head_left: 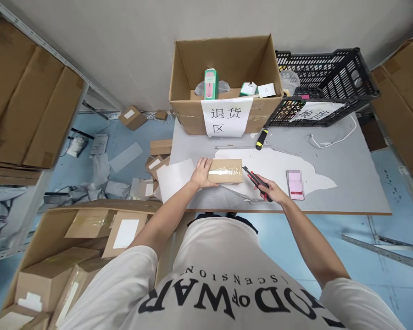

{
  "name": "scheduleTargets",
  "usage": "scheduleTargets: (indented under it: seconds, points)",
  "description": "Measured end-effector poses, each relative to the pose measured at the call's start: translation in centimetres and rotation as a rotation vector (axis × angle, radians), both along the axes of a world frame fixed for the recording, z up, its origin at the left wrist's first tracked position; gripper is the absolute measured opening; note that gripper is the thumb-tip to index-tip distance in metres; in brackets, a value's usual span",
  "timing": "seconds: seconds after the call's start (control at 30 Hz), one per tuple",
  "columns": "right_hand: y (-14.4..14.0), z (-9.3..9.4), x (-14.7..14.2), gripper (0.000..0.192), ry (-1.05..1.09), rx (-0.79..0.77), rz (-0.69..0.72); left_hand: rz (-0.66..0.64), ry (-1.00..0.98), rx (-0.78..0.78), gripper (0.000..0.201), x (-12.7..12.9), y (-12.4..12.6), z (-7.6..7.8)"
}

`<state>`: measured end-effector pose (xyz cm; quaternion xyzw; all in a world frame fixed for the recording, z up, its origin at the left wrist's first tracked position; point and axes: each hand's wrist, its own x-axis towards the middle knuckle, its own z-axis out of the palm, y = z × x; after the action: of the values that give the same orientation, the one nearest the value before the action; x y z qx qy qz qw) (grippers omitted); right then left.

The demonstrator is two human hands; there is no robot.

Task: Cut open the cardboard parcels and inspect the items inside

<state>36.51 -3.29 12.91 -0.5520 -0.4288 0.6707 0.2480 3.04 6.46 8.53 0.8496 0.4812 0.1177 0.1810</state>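
Observation:
A small taped cardboard box (225, 171) lies on the table, long side left to right, with shiny clear tape along it. My left hand (202, 173) grips its left end, thumb at the near side and fingers over the far side. In my right hand (270, 189) is a black and red utility knife (257, 182), its tip pointing at the right end of the box. Whether the tip touches the cardboard, I cannot tell. White paper or film lies beneath the box.
Behind stand a large open carton (189, 112) with small boxes inside and a black plastic crate (351, 98). A yellow-black handled tool (261, 139) and a phone (295, 184) lie on the table (358, 183). A big carton of parcels (89, 204) is at lower left.

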Motion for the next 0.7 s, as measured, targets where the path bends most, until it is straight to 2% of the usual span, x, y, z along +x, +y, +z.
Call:
scheduleTargets:
  seconds: [0.43, 0.7]
  points:
    - [-3.0, -1.0, 1.2, 0.07, 0.027, -0.078, 0.047, -0.019, -0.059, 0.009, 0.122, -0.1, 0.0, -0.2]
    - [-4.5, -1.2, 1.4, 0.071, -0.003, -0.062, 0.078, -0.031, -0.043, -0.002, 0.124, -0.2, 0.0, -0.4]
